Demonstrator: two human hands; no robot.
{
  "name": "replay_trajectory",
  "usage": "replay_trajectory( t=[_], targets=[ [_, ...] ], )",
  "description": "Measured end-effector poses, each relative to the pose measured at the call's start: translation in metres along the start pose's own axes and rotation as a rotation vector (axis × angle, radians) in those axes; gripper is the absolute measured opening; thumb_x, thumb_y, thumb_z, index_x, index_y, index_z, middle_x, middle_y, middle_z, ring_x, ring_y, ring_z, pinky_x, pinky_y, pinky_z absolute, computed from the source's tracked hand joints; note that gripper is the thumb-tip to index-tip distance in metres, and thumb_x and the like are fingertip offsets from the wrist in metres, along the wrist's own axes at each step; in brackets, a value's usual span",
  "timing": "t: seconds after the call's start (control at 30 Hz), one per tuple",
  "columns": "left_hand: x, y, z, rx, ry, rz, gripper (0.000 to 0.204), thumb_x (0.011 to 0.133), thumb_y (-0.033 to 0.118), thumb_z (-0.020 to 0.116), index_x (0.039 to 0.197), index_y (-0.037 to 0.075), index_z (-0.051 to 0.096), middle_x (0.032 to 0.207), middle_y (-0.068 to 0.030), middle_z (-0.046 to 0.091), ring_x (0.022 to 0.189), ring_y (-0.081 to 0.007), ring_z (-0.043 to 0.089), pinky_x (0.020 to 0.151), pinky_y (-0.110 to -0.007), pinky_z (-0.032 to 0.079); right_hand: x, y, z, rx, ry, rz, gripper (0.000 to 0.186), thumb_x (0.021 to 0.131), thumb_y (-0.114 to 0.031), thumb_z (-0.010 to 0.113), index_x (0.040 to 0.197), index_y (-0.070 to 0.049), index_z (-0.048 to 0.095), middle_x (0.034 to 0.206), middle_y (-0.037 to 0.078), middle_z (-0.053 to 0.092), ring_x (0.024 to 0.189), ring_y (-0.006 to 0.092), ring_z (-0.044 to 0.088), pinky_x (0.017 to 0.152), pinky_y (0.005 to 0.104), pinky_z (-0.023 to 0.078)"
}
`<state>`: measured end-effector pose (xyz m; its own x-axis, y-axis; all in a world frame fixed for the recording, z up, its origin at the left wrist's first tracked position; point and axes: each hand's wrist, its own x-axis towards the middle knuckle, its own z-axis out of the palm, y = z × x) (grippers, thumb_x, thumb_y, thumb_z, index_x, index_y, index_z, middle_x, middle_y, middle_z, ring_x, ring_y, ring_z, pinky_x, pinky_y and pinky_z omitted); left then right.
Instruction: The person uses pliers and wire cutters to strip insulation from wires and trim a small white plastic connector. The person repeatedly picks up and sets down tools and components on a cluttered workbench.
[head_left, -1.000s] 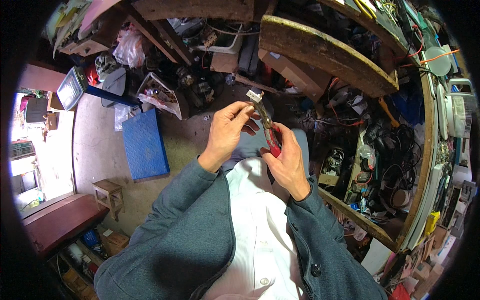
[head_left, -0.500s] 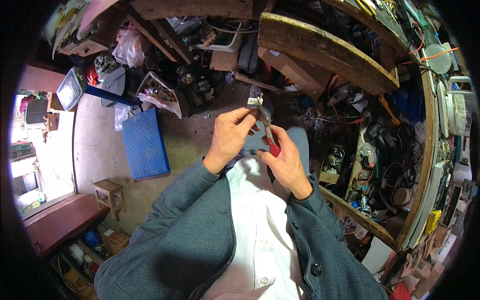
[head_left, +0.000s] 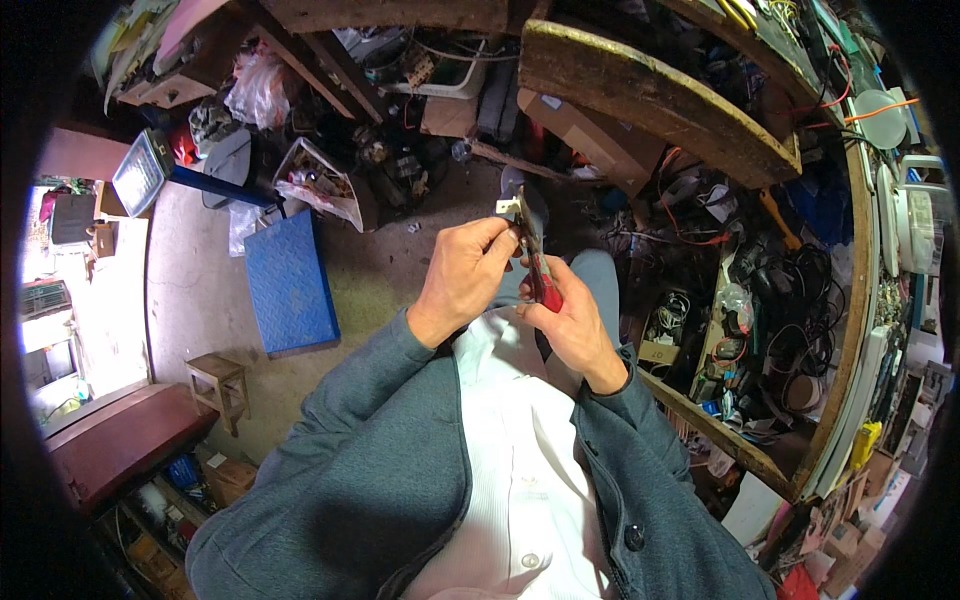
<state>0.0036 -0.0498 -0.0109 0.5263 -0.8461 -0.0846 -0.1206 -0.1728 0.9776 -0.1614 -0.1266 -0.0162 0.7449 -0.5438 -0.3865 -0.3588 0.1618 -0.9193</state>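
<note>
My left hand (head_left: 460, 272) is closed in a pinch, thumb against forefinger, on a small white block (head_left: 508, 208) that looks like a connector. Its lower part is hidden by my fingertips. My right hand (head_left: 574, 330) is wrapped round red-handled pliers (head_left: 548, 290), the metal jaws pointing up and away from me. Those jaws lie right beside the white block, at its right side. Whether they grip it I cannot tell. Both hands are close together in front of my chest, above my lap.
A blue platform scale (head_left: 290, 285) stands on the floor to the left, near a small wooden stool (head_left: 218, 385). Farther off is an open box of scraps (head_left: 325, 190). A thick wooden beam (head_left: 650, 95) crosses ahead. Cables and parts (head_left: 790, 290) crowd the right side.
The white block has turned and shows less of its holed face. The pliers have shifted slightly, with their jaws upright beside it. Both hands keep nearly the same place.
</note>
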Motion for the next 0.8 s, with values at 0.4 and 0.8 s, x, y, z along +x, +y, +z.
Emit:
replay_trajectory(
  t=[0.4, 0.8],
  targets=[
    [0.000, -0.004, -0.003, -0.209, 0.168, -0.037, 0.021, 0.096, 0.010, 0.069, 0.111, -0.004, 0.068, 0.090, -0.0056, 0.073, 0.083, -0.0088, 0.067, 0.074, -0.025, 0.055, -0.002, -0.003, 0.001, -0.257, 0.078, -0.091, 0.048, 0.078, -0.005, 0.065, 0.124, 0.002, 0.053, 0.097, 0.012, 0.060, 0.089, 0.0235, 0.059, 0.085, 0.0339, 0.049],
    [0.010, -0.027, -0.019, -0.743, -0.008, -0.207, 0.018, 0.100, 0.010, 0.065, 0.110, -0.004, 0.070, 0.098, -0.0111, 0.075, 0.083, -0.0180, 0.073, 0.078, -0.031, 0.061, -0.005, -0.010, -0.001, -0.740, 0.201, -0.316, 0.070, 0.073, -0.008, 0.071, 0.136, 0.006, 0.044, 0.118, 0.024, 0.054, 0.111, 0.0410, 0.052, 0.100, 0.0485, 0.041]
  ],
)
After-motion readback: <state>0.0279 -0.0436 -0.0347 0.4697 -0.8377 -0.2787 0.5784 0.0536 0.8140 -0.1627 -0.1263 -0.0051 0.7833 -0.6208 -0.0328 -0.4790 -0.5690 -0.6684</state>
